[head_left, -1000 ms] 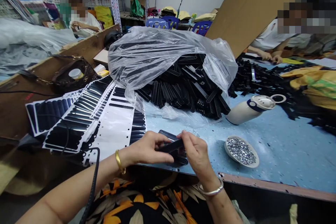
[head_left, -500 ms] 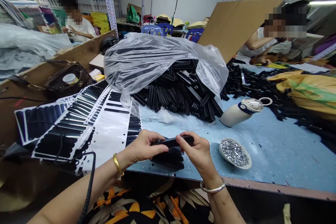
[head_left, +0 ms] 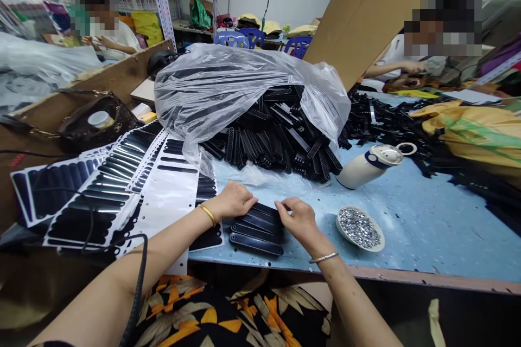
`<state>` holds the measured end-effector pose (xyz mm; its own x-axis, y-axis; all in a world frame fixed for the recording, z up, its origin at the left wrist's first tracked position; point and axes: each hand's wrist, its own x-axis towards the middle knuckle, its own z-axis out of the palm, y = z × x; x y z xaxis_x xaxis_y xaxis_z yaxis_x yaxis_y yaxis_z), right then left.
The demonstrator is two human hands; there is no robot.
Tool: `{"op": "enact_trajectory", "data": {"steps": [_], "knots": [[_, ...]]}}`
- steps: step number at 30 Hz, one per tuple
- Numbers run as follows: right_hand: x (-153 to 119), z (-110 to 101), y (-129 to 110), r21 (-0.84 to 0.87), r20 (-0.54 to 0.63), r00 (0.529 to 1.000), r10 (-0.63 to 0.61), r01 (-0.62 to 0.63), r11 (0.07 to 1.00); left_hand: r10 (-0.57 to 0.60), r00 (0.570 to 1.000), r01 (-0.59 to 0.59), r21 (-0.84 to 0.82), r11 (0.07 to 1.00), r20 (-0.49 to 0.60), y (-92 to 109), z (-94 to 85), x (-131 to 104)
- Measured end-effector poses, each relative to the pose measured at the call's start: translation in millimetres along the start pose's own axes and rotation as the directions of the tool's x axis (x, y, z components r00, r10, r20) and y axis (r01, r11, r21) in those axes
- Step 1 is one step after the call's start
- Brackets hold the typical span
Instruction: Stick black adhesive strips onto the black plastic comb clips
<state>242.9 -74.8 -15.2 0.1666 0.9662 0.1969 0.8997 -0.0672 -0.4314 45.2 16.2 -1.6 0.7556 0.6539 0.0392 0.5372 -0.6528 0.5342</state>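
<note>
Several flat black strips (head_left: 256, 244) with rounded ends lie side by side in an overlapping row near the table's front edge. At the far side of this row, my left hand (head_left: 235, 199) pinches the left end of a black strip (head_left: 266, 210). My right hand (head_left: 299, 221) has thumb and fingers closed at that strip's right end. The strip is low, at the level of the row; whether it rests on the others I cannot tell. Sheets of glossy black strip-shaped stickers (head_left: 93, 195) fan out left of my left hand.
A bowl of small shiny metal pieces (head_left: 360, 229) stands right of my right hand, with a white bottle (head_left: 368, 167) behind it. Farther back, a clear plastic bag (head_left: 228, 81) spills black pieces (head_left: 264, 141). A dark cable (head_left: 140, 282) crosses my left forearm. Two people sit beyond.
Both hands have lowered the black strip from above the row to its far side. The view has shifted slightly, and the row of strips is now less covered by my hands.
</note>
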Motion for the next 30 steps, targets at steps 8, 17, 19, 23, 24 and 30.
{"op": "enact_trajectory", "data": {"steps": [8, 17, 19, 23, 24, 30], "knots": [[-1.0, -8.9, -28.3, -0.135, 0.196, 0.924, -0.327, 0.356, 0.925, -0.246, 0.962, 0.169, -0.445, 0.879, -0.120, 45.9, -15.1, -100.9], [-14.0, 10.5, -30.6, -0.154, 0.286, 0.910, -0.300, 0.352, 0.923, -0.170, 0.821, 0.451, -0.802, -0.391, 0.544, 68.8, 89.4, -151.6], [-18.1, 11.1, -32.0, -0.170, 0.277, 0.913, -0.300, 0.354, 0.920, -0.171, 0.851, 0.394, -0.819, -0.418, 0.497, 69.7, 80.4, -147.5], [-16.5, 12.7, -35.7, -0.184, 0.275, 0.930, -0.243, 0.298, 0.937, -0.277, 0.855, 0.318, -0.865, -0.387, 0.439, 76.0, 62.8, -139.5], [-14.1, 13.3, -36.2, -0.183, 0.286, 0.931, -0.226, 0.285, 0.941, -0.312, 0.847, 0.307, -0.876, -0.373, 0.430, 75.9, 61.9, -135.6], [5.8, 11.1, -28.6, -0.233, 0.285, 0.958, -0.034, 0.103, 0.967, -0.399, 0.850, 0.331, -0.938, -0.105, 0.345, 51.9, 56.9, -94.0]]}}
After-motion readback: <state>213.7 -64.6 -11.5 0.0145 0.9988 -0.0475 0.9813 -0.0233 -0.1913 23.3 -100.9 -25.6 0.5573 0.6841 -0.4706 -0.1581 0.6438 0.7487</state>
